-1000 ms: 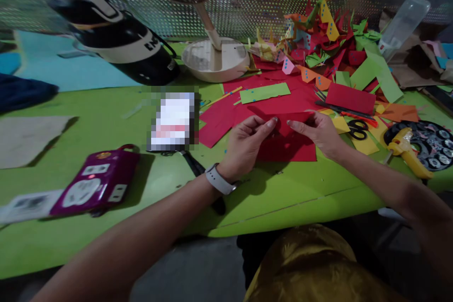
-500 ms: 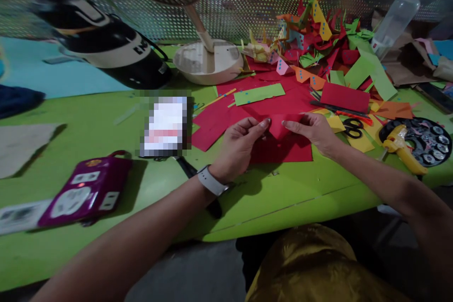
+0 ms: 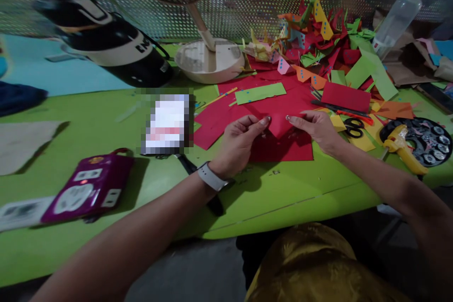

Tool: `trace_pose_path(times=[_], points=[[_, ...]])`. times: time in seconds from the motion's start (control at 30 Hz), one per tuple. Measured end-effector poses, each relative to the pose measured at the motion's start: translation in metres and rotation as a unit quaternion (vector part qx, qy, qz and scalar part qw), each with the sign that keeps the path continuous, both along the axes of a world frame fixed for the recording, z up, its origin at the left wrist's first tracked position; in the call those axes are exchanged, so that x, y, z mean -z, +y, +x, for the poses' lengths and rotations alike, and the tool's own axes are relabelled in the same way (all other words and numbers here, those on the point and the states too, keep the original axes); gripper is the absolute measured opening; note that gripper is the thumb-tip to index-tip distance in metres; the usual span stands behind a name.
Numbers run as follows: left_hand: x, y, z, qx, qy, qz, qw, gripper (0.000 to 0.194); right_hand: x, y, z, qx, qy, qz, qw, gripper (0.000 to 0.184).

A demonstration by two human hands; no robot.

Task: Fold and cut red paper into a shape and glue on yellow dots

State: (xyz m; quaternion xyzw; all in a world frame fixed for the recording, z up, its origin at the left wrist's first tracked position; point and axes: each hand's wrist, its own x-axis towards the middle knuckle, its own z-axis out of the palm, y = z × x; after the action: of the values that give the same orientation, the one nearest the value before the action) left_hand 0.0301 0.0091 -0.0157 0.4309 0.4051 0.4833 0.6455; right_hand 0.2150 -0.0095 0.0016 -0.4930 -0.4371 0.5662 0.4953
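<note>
Thumbs (image 3: pixel 300 123) wider, red paper (image 3: pixel 279 128) between hands (image 3: pixel 239 144) (image 3: pixel 321 132)

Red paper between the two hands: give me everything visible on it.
The red paper is plain and thin-looking, with no marks that I can make out. It looks bent, with a pointed part angled downward between the hands. The left hand pinches it on one side, the right hand on the other, over the green table. Darker red shows just below; I can't tell whether that is the same piece. Fingers hide part of its outline.
</note>
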Motion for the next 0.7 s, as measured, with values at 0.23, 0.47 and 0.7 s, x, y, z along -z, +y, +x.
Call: trace_pose_path(times=[0.23,0.47,0.7], points=[[-0.005,-0.001,0.001,-0.012,0.005,0.005,1.0,0.034,-0.001,0.0,0.001,0.01,-0.011,-0.004,1.0,0.039],[-0.006,-0.002,0.003,-0.022,-0.038,-0.037,0.998,0.03,-0.003,-0.002,-0.001,0.009,-0.012,-0.005,1.0,0.041],[-0.01,-0.012,0.005,0.068,-0.01,-0.074,0.995,0.037,0.002,-0.002,-0.001,0.012,-0.048,0.02,0.999,0.041]])
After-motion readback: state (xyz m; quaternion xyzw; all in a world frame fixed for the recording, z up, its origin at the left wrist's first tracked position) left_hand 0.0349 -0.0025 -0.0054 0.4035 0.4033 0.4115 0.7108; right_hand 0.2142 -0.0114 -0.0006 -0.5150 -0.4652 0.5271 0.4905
